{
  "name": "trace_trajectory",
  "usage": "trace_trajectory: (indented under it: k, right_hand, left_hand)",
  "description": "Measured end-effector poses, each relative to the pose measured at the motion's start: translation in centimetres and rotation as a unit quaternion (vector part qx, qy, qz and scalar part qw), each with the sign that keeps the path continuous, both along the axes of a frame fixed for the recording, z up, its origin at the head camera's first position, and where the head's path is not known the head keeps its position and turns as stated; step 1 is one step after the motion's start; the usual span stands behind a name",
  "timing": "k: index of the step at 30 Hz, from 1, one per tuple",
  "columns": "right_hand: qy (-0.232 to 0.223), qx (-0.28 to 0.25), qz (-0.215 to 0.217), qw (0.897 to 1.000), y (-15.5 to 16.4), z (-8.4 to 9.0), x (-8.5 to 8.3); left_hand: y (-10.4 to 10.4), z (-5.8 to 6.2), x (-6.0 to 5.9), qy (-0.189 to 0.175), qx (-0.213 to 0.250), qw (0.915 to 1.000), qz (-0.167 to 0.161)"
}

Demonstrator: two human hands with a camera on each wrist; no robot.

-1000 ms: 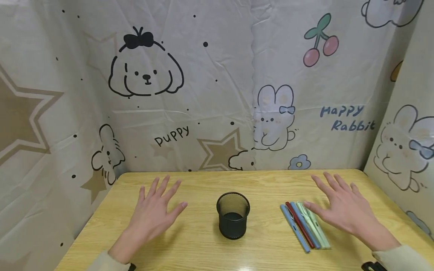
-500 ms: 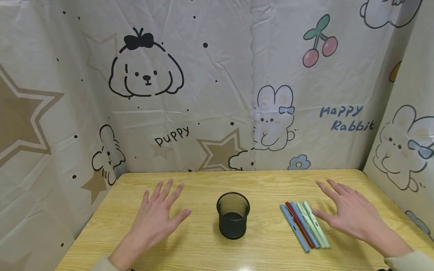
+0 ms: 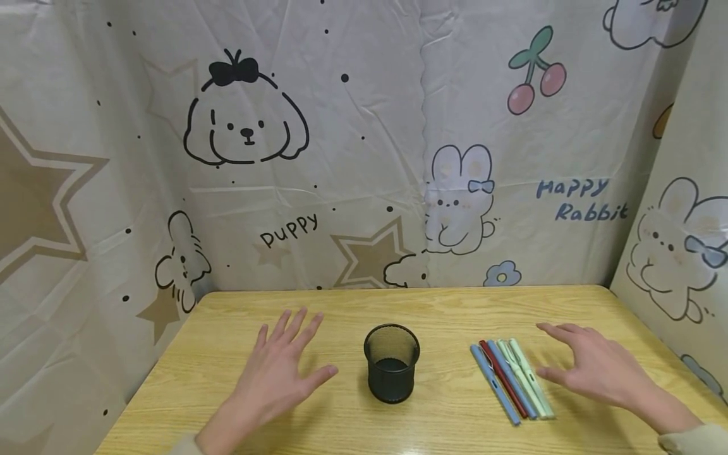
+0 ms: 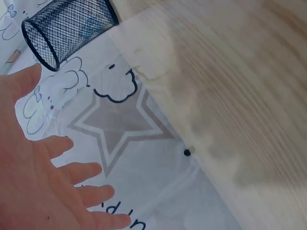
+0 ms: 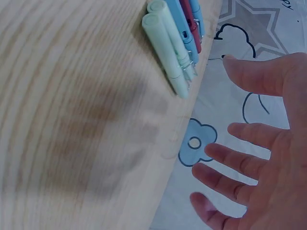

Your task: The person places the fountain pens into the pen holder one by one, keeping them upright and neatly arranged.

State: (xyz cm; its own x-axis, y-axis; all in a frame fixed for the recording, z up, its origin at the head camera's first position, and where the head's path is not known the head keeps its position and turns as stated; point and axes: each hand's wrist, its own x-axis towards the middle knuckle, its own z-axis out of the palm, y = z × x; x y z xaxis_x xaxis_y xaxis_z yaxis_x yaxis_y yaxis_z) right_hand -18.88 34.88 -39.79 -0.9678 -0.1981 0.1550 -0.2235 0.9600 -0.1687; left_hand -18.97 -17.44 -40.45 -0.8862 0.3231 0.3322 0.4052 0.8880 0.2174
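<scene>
Pens [image 3: 512, 379], two blue, one red and two pale green, lie side by side on the wood-grain table [image 3: 318, 420], right of an upright black mesh cup [image 3: 390, 384]. The right hand [image 3: 600, 366] is near the green ones, fingers loosely extended, thumb apart, holding nothing. Left of the cup, the left hand [image 3: 279, 373] is spread wide and likewise holds nothing. Behind, the printed cloth [image 3: 370, 38] reads "PUPPY" below a dog's head and "Happy Rabbit" beside a rabbit.
</scene>
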Motion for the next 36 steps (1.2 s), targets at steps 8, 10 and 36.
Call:
trace_trajectory:
  k: [8,10,36]
  right_hand:
    - [-0.054,-0.043,0.006,0.998,0.9,-0.2,-0.4]
    - [-0.064,-0.052,0.005,0.997,1.0,-0.3,-0.5]
    - [-0.154,-0.149,0.184,0.959,2.8,-2.1,-3.9]
  left_hand:
    - [1.5,0.2,0.1,-0.085,0.072,0.9932,-0.034]
    - [2.0,0.2,0.1,-0.112,0.103,0.9874,-0.041]
    - [6.0,-0.8,-1.4,-0.279,0.342,0.8792,-0.179]
